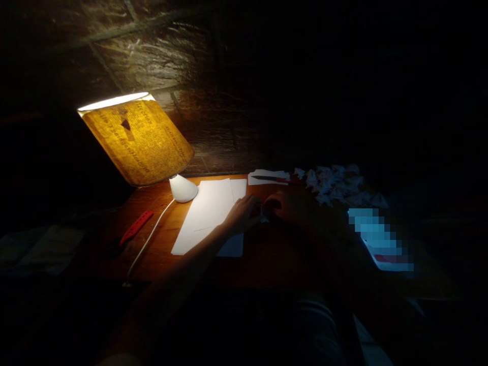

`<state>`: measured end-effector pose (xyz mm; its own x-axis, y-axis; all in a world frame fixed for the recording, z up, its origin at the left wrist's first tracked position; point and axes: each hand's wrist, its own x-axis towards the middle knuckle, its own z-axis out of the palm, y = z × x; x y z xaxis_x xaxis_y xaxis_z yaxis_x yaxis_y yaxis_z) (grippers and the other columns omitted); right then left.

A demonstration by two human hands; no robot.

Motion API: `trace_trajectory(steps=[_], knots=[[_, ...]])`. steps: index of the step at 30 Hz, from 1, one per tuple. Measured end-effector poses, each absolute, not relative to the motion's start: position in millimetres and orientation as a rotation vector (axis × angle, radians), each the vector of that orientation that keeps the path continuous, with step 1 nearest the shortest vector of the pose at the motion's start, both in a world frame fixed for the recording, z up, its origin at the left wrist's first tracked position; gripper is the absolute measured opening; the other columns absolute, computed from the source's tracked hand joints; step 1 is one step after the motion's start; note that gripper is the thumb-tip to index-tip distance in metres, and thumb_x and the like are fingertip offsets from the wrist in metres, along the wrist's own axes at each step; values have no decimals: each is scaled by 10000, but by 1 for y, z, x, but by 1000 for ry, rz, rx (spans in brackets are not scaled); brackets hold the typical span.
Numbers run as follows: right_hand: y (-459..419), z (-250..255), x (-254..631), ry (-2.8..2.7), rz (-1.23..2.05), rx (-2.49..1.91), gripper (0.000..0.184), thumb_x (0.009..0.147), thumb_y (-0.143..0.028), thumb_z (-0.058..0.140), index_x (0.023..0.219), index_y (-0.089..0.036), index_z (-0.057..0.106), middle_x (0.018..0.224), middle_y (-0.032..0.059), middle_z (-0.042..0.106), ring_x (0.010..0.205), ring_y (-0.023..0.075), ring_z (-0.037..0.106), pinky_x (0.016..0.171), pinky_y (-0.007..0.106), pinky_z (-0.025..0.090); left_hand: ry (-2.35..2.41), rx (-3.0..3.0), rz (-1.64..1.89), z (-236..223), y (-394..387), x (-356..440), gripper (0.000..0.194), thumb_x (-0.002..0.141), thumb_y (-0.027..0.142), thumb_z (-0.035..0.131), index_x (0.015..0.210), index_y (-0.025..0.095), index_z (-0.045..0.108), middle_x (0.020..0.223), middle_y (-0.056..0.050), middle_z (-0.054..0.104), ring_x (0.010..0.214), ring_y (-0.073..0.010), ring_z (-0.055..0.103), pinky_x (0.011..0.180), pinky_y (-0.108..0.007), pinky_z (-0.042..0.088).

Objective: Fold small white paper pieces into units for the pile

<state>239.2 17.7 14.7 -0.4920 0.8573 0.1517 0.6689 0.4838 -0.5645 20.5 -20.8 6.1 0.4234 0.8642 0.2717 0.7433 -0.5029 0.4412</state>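
Observation:
My left hand (244, 211) reaches in over the right edge of a stack of white paper sheets (208, 211), its fingers bent toward my right hand. Between both hands is a small piece of folded paper (264, 217), mostly covered by fingers. My right hand (281, 203) lies in deep shadow with its fingers curled in on that piece. Both hands appear to pinch it just above the wooden table. Beyond them, a knife (267, 178) with a dark blade and red on its handle rests on smaller white papers (253, 174).
A lit lamp with a newsprint shade (141, 140) stands on a white base (183, 189), its cord (147, 243) trailing forward. Left of it lies a red slotted tool (136, 227). Several folded paper pieces (330, 183) are heaped at right, behind a glowing, blurred-out phone (377, 244).

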Motion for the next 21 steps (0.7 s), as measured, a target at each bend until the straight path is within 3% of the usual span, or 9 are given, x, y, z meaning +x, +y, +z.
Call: trace_trajectory(steps=[3,7,12,16,21], knots=[[18,13,239,-2300,633,-1248,125,891,-232,716,981,-240,803,1055,85,727,906,224,672,804,341,505,1505,2385,689,4,-21,21,358,886,368,793,1165,179,673,1163,-137,657,1091,-326,613,950,-473,512],[21,9,237,-2276,726,-1090,78,839,-169,714,891,-204,760,1030,80,708,933,213,667,833,330,514,1561,2356,689,5,-20,21,262,882,324,768,1109,204,711,1154,-126,646,1102,-326,597,961,-480,498],[21,6,232,-2172,933,-983,91,842,-166,651,914,-193,698,955,55,720,871,200,663,806,331,510,1466,2195,857,5,-18,21,123,881,317,747,935,207,736,963,-80,688,958,-264,614,903,-411,483],[17,11,227,-1941,1023,-983,91,851,-271,652,919,-211,659,925,44,724,879,211,661,835,356,522,1304,1769,1080,4,-14,19,302,872,472,762,948,182,722,861,-47,714,786,-185,620,740,-294,461],[13,18,221,-1583,1133,-942,245,769,-377,719,934,-241,600,911,29,695,880,208,657,822,350,542,1208,1628,1137,1,-9,16,504,816,641,780,711,158,685,641,-9,615,644,-141,514,614,-253,344]])
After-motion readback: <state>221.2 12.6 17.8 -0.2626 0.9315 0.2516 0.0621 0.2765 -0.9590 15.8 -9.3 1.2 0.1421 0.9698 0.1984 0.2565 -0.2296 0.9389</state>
